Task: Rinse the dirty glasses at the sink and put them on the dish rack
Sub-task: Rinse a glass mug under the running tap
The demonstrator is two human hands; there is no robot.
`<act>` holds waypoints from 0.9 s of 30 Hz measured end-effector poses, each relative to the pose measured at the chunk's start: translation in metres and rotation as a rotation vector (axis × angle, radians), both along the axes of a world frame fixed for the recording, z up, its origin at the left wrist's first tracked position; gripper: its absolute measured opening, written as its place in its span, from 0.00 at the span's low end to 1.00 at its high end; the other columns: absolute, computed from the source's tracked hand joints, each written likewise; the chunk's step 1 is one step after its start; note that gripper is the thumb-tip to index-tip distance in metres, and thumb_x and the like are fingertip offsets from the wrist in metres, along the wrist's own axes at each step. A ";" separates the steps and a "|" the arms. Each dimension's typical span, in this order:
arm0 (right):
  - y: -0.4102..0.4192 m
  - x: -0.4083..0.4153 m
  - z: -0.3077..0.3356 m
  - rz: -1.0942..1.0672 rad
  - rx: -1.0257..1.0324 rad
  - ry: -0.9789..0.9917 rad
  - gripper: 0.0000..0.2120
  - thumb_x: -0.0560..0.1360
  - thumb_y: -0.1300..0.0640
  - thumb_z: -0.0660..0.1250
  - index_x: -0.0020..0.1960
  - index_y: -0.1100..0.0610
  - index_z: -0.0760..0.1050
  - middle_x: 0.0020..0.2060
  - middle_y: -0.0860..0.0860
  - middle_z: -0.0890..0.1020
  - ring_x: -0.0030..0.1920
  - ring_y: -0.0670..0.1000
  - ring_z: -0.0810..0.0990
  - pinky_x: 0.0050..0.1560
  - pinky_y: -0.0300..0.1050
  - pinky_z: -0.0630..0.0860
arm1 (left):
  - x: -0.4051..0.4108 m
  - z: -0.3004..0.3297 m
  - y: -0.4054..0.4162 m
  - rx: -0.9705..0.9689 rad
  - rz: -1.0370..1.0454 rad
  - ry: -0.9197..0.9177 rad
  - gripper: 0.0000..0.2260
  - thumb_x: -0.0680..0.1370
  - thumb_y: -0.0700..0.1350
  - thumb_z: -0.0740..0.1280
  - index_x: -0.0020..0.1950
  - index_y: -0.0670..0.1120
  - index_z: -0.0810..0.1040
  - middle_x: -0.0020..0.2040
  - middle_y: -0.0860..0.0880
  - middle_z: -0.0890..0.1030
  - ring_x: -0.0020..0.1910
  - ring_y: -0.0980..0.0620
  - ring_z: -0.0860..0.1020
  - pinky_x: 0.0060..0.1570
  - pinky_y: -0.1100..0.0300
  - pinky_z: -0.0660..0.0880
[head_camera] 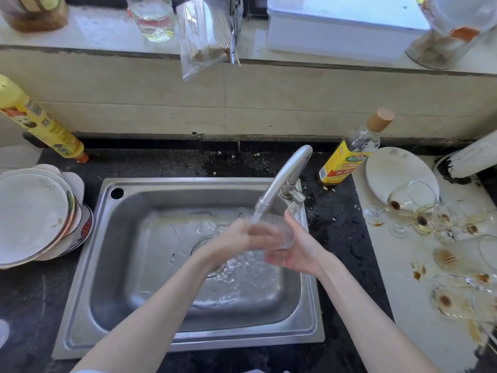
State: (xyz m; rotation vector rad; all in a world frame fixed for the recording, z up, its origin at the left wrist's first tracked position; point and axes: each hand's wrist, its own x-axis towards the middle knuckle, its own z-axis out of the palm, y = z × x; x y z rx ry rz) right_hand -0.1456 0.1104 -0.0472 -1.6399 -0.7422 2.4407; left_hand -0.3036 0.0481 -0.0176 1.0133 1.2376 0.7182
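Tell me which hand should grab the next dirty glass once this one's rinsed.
Right, probably. The dirty glasses lie on the counter right of the sink, on the right hand's side; the left hand would cross over.

- Both hands are over the sink (80,305), right under the tap (285,179), water running.
- Right hand (293,254) cups a clear glass (279,232) from below, fingers curled round it. The glass is kinda blurry.
- Left hand (242,235) is pressed against the glass from the left side; can't really tell how its fingers sit, it's smeared.
- Dirty glasses (441,238) lie tipped over on the white board to the right, brown stains in them.
- A white plate (395,170) sits behind those, next to a yellow-label bottle (349,154).
- Stack of plates (35,216) on the dark desk (27,305), left of the sink.
- Yellow bottle (35,122) leans at the back left.
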 end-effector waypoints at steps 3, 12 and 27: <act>-0.009 -0.001 -0.009 0.124 0.294 -0.089 0.43 0.61 0.22 0.58 0.67 0.48 0.70 0.46 0.50 0.74 0.45 0.48 0.74 0.51 0.47 0.74 | -0.007 0.004 0.006 -0.203 0.405 -0.294 0.10 0.71 0.38 0.70 0.52 0.38 0.82 0.47 0.43 0.84 0.48 0.47 0.82 0.48 0.61 0.79; -0.012 -0.006 -0.005 -0.058 0.356 0.072 0.22 0.74 0.40 0.63 0.60 0.55 0.74 0.40 0.51 0.78 0.26 0.48 0.73 0.29 0.41 0.70 | -0.010 0.012 0.010 -0.484 0.435 -0.659 0.16 0.79 0.44 0.58 0.46 0.38 0.83 0.44 0.43 0.84 0.41 0.49 0.84 0.42 0.57 0.81; -0.010 0.010 0.002 -0.180 0.025 0.035 0.16 0.74 0.41 0.62 0.47 0.55 0.72 0.23 0.46 0.73 0.18 0.43 0.61 0.18 0.33 0.55 | 0.012 0.002 -0.005 -0.033 -0.234 0.177 0.17 0.76 0.48 0.62 0.64 0.53 0.75 0.62 0.56 0.77 0.61 0.61 0.74 0.65 0.62 0.68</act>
